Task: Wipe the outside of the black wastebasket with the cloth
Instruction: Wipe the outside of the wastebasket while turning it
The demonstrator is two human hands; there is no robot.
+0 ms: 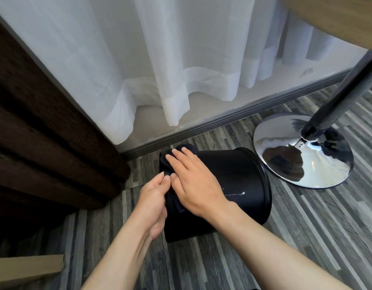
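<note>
The black wastebasket lies on its side on the striped grey floor, its rim toward the right. A pale streak marks its side near the rim. A dark cloth is draped over the basket's upper left part. My right hand lies flat on the cloth, fingers spread, pressing it against the basket. My left hand is at the basket's left side, thumb and fingers pinching a fold of the cloth.
A chrome round table base with a dark pole stands just right of the basket. White curtains and a grey baseboard run behind it. Dark brown fabric furniture is close on the left. A wooden edge sits at lower left.
</note>
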